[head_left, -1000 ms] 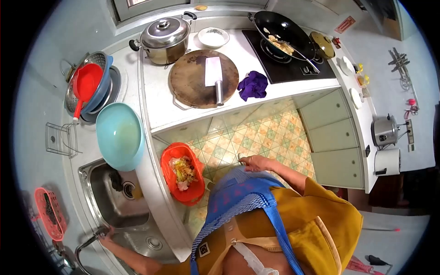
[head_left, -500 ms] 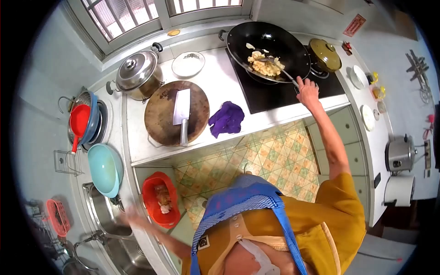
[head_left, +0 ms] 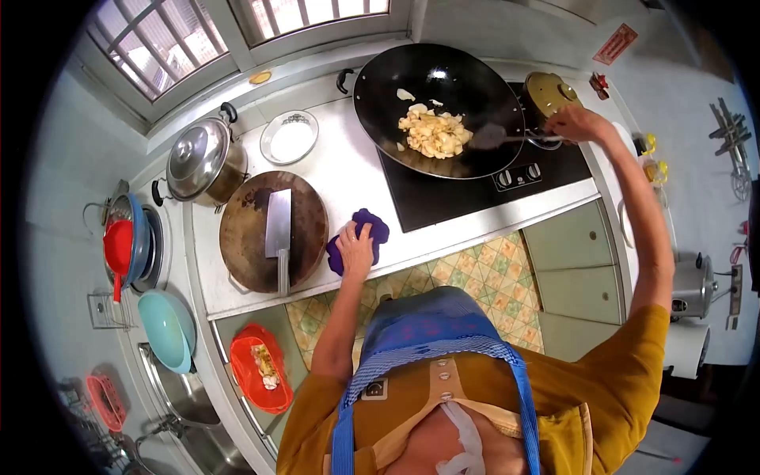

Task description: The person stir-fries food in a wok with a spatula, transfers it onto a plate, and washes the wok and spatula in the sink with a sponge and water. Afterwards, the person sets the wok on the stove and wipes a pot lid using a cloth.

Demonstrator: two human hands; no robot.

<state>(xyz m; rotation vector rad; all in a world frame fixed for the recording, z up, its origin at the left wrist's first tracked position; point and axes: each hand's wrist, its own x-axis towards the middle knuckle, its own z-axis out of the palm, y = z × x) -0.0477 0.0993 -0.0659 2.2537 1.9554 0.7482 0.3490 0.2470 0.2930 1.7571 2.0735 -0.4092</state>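
My left hand [head_left: 356, 252] is on a crumpled purple cloth [head_left: 378, 229] at the counter's front edge, its fingers curled into the fabric. My right hand [head_left: 576, 127] grips the handle of a spatula [head_left: 488, 136] beyond the wok's right rim. The spatula's blade is inside the large black wok [head_left: 443, 71], to the right of a heap of pale yellowish food pieces [head_left: 435, 133]. A few whiter pieces lie higher on the wok's wall. The wok sits tilted over the black stove [head_left: 419, 198]. Left of the cloth, a cleaver [head_left: 279, 226] rests on a round wooden chopping board [head_left: 237, 229].
A lidded steel pot [head_left: 198, 162] and a white plate [head_left: 290, 138] stand behind the board. A lidded pot [head_left: 550, 93] is beside the wok. Left are a turquoise basin [head_left: 165, 328] and a sink [head_left: 186, 392]; below the counter, a red bin [head_left: 247, 372].
My left hand has swung from near the sink onto the purple cloth. My right hand has moved up and right, drawing the spatula to the food's right side. The camera view has shifted.
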